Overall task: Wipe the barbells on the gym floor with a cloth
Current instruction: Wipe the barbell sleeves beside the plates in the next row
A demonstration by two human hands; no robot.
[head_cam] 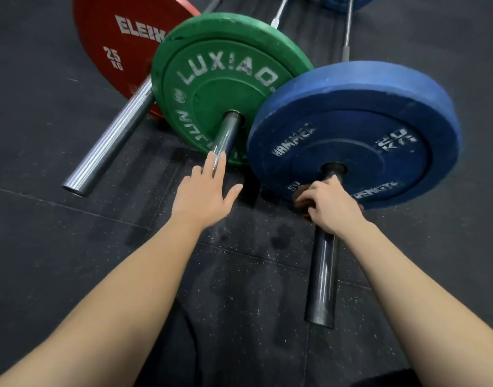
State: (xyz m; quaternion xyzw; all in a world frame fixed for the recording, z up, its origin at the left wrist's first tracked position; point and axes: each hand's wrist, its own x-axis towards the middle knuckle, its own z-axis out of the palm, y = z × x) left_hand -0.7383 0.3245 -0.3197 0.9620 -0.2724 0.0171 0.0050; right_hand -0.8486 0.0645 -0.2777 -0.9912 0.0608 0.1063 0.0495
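Three barbells lie side by side on the dark rubber floor. The right one carries a blue plate, and its dark sleeve points toward me. My right hand grips a brown cloth wrapped round that sleeve close to the blue plate. The middle barbell has a green plate and a short steel sleeve. My left hand rests with straight fingers on the end of that steel sleeve.
The left barbell has a red 25 kg plate and a long ribbed sleeve. Thin bar shafts run away at the top toward another blue plate. Speckled black floor mats lie under everything.
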